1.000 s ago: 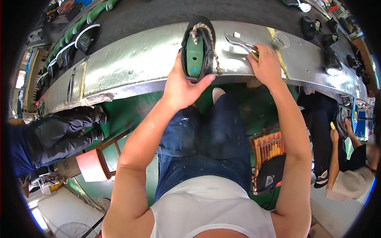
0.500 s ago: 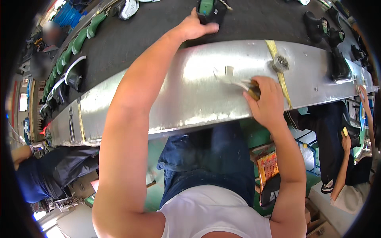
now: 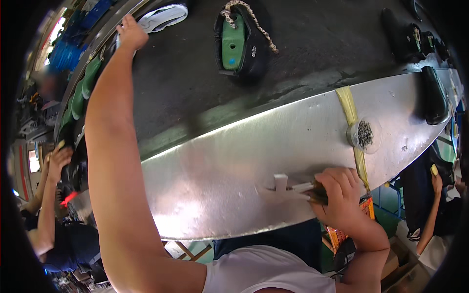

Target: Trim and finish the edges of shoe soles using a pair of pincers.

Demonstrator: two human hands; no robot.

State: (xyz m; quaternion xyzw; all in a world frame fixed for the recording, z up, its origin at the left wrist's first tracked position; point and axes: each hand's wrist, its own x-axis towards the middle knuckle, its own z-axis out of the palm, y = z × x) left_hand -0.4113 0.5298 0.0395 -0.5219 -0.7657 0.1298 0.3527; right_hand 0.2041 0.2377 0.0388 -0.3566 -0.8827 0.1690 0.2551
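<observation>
My right hand (image 3: 337, 193) is closed around the handles of a pair of lasting pliers (image 3: 281, 184), whose metal head lies low over the shiny metal ledge (image 3: 220, 161). At the far left, my left arm is stretched out over the dark belt. My left hand (image 3: 132, 33) has its fingers apart beside a white-rimmed shoe piece (image 3: 163, 18); its fingertips partly cover whatever lies beneath them. Between my arms, farther off, a black shoe upper (image 3: 251, 53) stands on the belt with a green last (image 3: 234, 36) inside and a braided cord (image 3: 256, 22) at its top.
A round dish of nails (image 3: 364, 135) stands by a yellow strip (image 3: 348, 105) on the ledge. A black shoe (image 3: 434, 95) is at the right end. Green lasts (image 3: 78, 100) line the left. Co-workers' hands show at the left (image 3: 56, 161) and right (image 3: 436, 180).
My left hand has left the black upper with the green last and swung to the far left. My view has shifted with it. The pliers stay in my right hand, over the ledge.
</observation>
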